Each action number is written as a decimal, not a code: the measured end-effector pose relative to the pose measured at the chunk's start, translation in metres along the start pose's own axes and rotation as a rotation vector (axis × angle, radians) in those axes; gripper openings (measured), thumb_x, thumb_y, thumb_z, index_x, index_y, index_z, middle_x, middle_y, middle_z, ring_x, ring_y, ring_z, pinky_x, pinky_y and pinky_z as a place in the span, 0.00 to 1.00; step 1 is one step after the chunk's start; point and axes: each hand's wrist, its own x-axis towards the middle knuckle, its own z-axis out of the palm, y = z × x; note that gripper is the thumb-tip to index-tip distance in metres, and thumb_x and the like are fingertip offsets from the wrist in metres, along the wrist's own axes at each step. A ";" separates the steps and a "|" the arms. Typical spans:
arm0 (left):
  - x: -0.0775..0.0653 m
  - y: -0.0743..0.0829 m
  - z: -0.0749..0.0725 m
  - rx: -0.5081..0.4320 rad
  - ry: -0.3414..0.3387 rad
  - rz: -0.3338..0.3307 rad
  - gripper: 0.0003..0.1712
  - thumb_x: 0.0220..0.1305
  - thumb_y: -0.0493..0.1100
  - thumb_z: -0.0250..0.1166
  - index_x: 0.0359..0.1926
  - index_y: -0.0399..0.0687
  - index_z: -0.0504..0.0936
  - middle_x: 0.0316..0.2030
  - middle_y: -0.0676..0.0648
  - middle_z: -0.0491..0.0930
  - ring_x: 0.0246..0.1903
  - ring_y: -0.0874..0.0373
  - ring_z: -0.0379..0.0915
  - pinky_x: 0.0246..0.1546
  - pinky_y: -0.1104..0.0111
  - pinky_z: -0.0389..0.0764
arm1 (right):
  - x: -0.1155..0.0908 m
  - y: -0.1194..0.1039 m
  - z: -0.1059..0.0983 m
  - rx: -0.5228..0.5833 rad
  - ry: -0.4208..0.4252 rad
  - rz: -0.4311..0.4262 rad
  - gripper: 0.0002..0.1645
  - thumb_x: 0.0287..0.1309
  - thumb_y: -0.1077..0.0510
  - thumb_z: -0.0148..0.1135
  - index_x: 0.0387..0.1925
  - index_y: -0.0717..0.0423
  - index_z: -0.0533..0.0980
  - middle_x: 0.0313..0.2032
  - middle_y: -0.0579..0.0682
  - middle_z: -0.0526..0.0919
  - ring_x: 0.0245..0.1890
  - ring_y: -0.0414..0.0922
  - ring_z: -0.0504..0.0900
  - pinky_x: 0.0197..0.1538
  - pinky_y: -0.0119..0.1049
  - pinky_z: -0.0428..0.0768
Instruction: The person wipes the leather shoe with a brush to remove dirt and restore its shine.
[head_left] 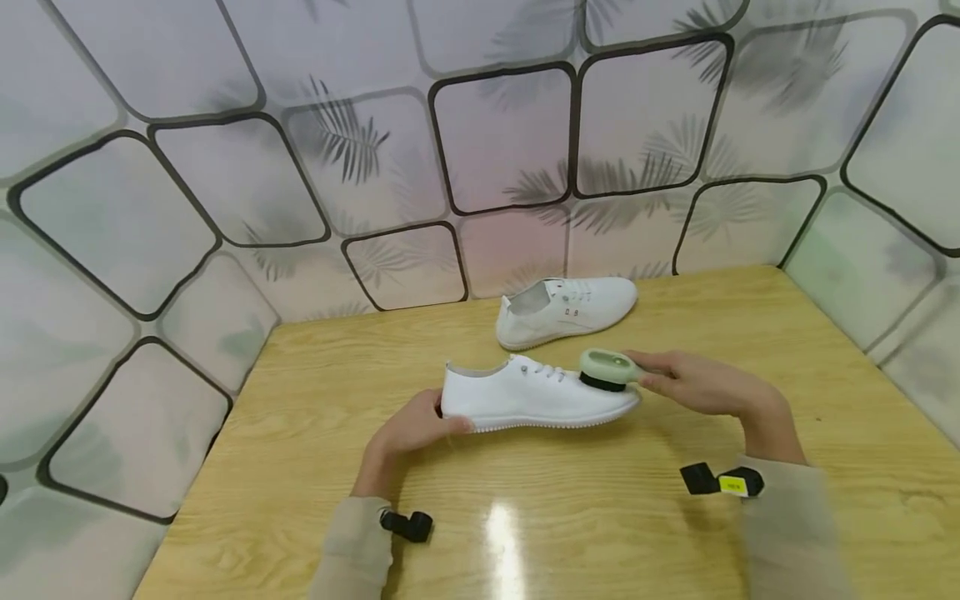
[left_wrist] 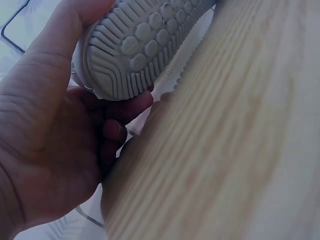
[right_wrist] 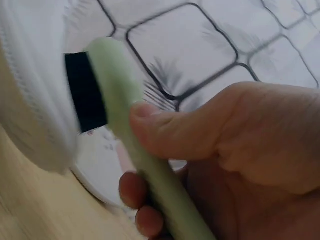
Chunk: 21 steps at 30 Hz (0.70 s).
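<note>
A white lace-up shoe (head_left: 510,396) is held by the heel in my left hand (head_left: 415,423), its toe pointing right. In the left wrist view, thumb and fingers grip the heel end of the ridged, studded sole (left_wrist: 145,40), which is tipped up off the wood. My right hand (head_left: 701,383) grips the handle of a pale green brush (head_left: 606,367). The brush's black bristles (right_wrist: 86,92) are against the top of the shoe's toe. In the right wrist view the thumb lies along the green handle (right_wrist: 162,185) with fingers curled beneath it.
A second white shoe (head_left: 573,310) stands behind the held one, close to the back wall. The wooden table (head_left: 300,500) runs up to patterned wall covering (head_left: 502,142) at the back and sides. Black wrist cameras (head_left: 407,525) are strapped over both sleeves.
</note>
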 end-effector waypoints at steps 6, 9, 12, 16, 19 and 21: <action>-0.001 -0.004 -0.001 0.010 0.072 0.014 0.27 0.57 0.51 0.72 0.53 0.42 0.78 0.42 0.48 0.81 0.39 0.56 0.76 0.43 0.64 0.75 | -0.005 0.005 0.003 0.005 -0.019 0.023 0.31 0.76 0.51 0.49 0.72 0.63 0.61 0.67 0.68 0.68 0.66 0.65 0.66 0.62 0.61 0.68; -0.001 -0.005 -0.002 0.018 0.104 0.017 0.28 0.56 0.51 0.74 0.54 0.43 0.77 0.42 0.48 0.81 0.39 0.56 0.76 0.44 0.63 0.75 | 0.010 -0.003 0.012 -0.012 -0.031 0.037 0.35 0.77 0.46 0.45 0.74 0.62 0.58 0.69 0.67 0.65 0.67 0.64 0.65 0.64 0.61 0.65; 0.000 -0.003 -0.001 0.009 0.124 0.027 0.29 0.55 0.51 0.74 0.54 0.43 0.77 0.43 0.47 0.81 0.40 0.56 0.75 0.44 0.62 0.75 | 0.016 -0.009 0.012 -0.051 -0.016 0.076 0.36 0.78 0.47 0.42 0.74 0.67 0.54 0.70 0.70 0.60 0.68 0.67 0.62 0.65 0.63 0.63; 0.000 -0.003 0.002 -0.013 0.151 0.036 0.28 0.55 0.50 0.75 0.54 0.43 0.78 0.42 0.47 0.81 0.39 0.56 0.75 0.44 0.61 0.75 | 0.011 -0.012 0.013 -0.082 -0.009 0.123 0.35 0.78 0.52 0.42 0.72 0.74 0.52 0.67 0.74 0.63 0.59 0.63 0.74 0.60 0.61 0.69; -0.001 -0.004 0.003 0.000 0.180 0.028 0.30 0.53 0.51 0.76 0.54 0.44 0.78 0.42 0.49 0.81 0.39 0.56 0.75 0.44 0.62 0.75 | 0.014 -0.018 0.020 -0.059 -0.017 0.111 0.35 0.78 0.53 0.42 0.73 0.73 0.51 0.65 0.72 0.67 0.52 0.56 0.79 0.57 0.57 0.72; 0.000 -0.004 0.004 0.015 0.190 0.027 0.31 0.53 0.52 0.76 0.54 0.45 0.78 0.42 0.49 0.81 0.39 0.56 0.76 0.44 0.63 0.75 | 0.017 -0.025 0.023 -0.046 -0.024 0.100 0.35 0.78 0.52 0.42 0.73 0.72 0.51 0.66 0.71 0.67 0.58 0.59 0.76 0.60 0.58 0.70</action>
